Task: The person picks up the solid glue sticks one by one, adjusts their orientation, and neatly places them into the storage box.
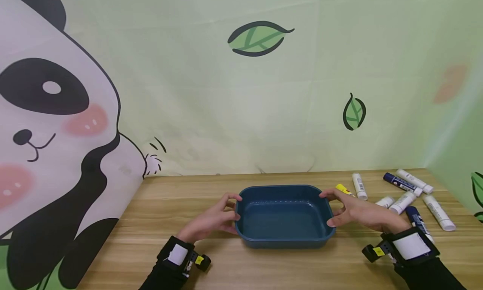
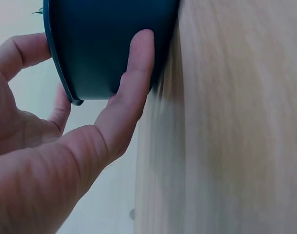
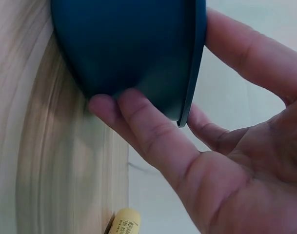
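Observation:
A dark blue rectangular dish with rounded corners sits on the wooden table, and nothing lies inside it. My left hand holds its left end, with fingertips at the rim. In the left wrist view, fingers also lie against the outer wall. At the opposite end, my right hand grips the dish with fingertips at the rim. The right wrist view shows two fingers of that hand against the outer wall near the base.
Several capped sticks lie right of the dish, among them a white stick, a dark blue stick and a yellow stick. Some are partly hidden behind my right hand and wrist. A printed cloth rises behind the table.

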A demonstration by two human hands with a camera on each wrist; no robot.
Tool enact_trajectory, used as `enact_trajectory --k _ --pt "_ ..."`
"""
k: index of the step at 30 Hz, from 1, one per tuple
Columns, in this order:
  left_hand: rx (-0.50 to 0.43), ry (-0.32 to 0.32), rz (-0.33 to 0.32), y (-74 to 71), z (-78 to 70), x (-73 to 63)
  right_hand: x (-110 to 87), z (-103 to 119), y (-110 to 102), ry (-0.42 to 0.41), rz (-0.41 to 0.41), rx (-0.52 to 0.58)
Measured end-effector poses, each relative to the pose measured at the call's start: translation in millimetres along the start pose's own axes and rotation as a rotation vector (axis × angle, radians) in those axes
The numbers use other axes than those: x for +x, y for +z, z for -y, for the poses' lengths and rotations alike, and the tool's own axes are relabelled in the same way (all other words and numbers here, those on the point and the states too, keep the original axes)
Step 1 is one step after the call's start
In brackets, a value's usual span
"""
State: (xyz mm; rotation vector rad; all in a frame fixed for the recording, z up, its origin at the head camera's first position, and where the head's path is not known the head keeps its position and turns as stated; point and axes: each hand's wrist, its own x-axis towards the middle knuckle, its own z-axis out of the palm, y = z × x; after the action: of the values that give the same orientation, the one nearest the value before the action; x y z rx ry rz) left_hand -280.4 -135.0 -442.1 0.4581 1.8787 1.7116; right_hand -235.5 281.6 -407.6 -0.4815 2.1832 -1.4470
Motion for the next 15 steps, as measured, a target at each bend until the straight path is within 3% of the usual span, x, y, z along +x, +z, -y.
enact_trajectory --k 10,15 --pt "0.068 0.041 -0.032 0.0 3.9 0.9 0.2 1.5 -0.1 0.001 0.006 0.0" --pt "0.064 0.058 -0.018 -2.1 6.3 1.4 -0.1 1.6 0.3 -0.002 0.005 -0.004"
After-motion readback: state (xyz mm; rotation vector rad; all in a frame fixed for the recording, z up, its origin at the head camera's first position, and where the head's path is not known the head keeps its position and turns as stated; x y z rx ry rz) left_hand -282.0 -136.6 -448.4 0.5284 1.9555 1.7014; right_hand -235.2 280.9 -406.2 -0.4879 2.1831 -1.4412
